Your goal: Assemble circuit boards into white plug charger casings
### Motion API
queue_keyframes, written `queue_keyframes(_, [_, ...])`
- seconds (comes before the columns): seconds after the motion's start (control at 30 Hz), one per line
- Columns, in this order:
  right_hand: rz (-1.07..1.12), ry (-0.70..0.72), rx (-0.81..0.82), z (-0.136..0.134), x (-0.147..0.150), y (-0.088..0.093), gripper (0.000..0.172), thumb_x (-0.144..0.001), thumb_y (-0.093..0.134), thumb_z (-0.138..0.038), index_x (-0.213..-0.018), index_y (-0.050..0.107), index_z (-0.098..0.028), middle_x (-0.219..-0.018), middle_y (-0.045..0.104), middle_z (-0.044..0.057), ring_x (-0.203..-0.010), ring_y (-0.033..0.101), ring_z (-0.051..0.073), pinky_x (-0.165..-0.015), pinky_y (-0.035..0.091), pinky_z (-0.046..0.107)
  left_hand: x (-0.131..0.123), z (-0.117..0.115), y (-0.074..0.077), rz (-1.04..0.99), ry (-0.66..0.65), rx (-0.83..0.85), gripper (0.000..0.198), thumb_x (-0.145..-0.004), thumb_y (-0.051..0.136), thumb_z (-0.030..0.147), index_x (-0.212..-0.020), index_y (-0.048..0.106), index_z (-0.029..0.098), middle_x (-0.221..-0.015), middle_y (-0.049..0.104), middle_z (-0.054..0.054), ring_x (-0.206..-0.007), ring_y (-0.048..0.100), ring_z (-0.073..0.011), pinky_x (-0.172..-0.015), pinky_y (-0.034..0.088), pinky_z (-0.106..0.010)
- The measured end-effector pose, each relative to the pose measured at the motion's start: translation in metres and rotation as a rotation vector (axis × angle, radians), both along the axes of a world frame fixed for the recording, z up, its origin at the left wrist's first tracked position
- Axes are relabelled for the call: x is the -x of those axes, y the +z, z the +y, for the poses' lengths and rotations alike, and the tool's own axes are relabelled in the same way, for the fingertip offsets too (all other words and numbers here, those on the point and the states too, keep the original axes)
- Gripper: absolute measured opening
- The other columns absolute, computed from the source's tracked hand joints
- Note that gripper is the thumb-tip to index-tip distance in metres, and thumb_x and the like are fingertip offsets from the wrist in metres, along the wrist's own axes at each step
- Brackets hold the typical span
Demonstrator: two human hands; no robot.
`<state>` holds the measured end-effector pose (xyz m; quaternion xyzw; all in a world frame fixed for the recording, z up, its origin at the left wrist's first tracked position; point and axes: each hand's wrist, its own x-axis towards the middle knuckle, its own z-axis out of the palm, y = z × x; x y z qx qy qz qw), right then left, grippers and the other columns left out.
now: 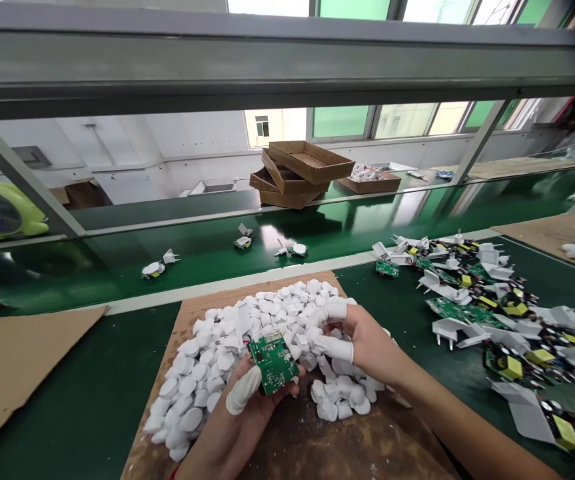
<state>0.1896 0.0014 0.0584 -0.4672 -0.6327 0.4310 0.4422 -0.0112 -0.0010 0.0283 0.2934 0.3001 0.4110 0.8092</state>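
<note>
My left hand (254,400) holds a green circuit board (273,362) from below, its component-dotted face turned up towards me. A white plug piece (242,320) shows just behind the board. White finger cots cover the left thumb and fingers of my right hand (344,331). The right thumb and forefinger bend together over the pile of small white rounded pieces (192,387), their tips around one white piece; white against white blurs the contact. The pile lies on a brown board (287,447), with a smaller cluster of the same pieces (340,398) below my right hand.
Many circuit assemblies with white plug housings (497,300) are heaped on the right. A green conveyor belt (207,250) crosses behind, carrying several assemblies. Stacked brown trays (302,173) stand beyond it. Cardboard (27,360) lies left, a green fan (4,207) far left; a metal beam (287,60) spans overhead.
</note>
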Motion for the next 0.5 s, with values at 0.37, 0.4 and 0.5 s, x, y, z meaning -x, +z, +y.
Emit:
queue_keyframes(0.37, [0.402,0.114,0.203,0.0,0.013,-0.017,0.023,-0.066,0.078,-0.028,-0.077,0.06,-0.019,-0.059,0.058,-0.003,-0.054,0.054,0.013,-0.052,0.041,0.023,-0.004,-0.007,0.008,0.003,-0.067,-0.121,0.035,-0.067,0.079,0.042,-0.088,0.071,0.015,-0.083,0.072,-0.008,-0.073,0.064,-0.0185,-0.074,0.05,-0.027])
queue_keyframes(0.4, [0.471,0.106,0.25,-0.001,0.014,-0.018,0.026,-0.066,0.079,-0.03,-0.079,0.06,-0.019,-0.058,0.06,-0.003,-0.051,0.054,0.012,-0.05,0.04,0.022,-0.005,-0.007,0.009,-0.002,-0.066,-0.118,0.033,-0.067,0.079,0.041,-0.086,0.072,0.015,-0.082,0.072,-0.008,-0.074,0.064,-0.0185,-0.073,0.05,-0.027])
queue_keyframes(0.5, [0.598,0.063,0.297,-0.008,0.012,-0.023,0.029,-0.07,0.077,-0.038,-0.084,0.061,-0.019,-0.052,0.06,-0.002,-0.05,0.055,0.013,-0.053,0.044,0.024,-0.009,-0.007,0.008,-0.068,-0.065,-0.116,0.033,-0.067,0.079,0.038,-0.087,0.072,0.013,-0.08,0.07,-0.008,-0.075,0.064,-0.0186,-0.069,0.05,-0.026])
